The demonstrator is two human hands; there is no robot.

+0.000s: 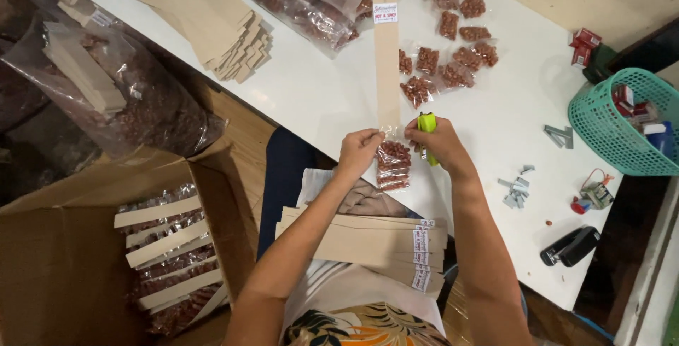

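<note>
Fingers: left hand [359,149] pinched on the top edge of a small clear packet [393,164] of reddish pieces; packet hangs below the fingertips, between both hands. Right hand [440,144] closed around a lime-green stapler [426,128], its nose just beside the packet's top right corner, at the lower end of a long cardboard strip [386,63] lying on the white table [318,91].

Nearest: stack of labelled cardboard strips [368,243] across the lap. Open carton [85,261] on the left holds finished strips with packets.

On the table right: loose staple bars [515,187], black stapler [570,246], teal basket [601,130].

Further out: more small filled packets [453,49] beside the strip, big clear bags [311,0] of the same pieces, a fan of blank strips [212,21].
</note>
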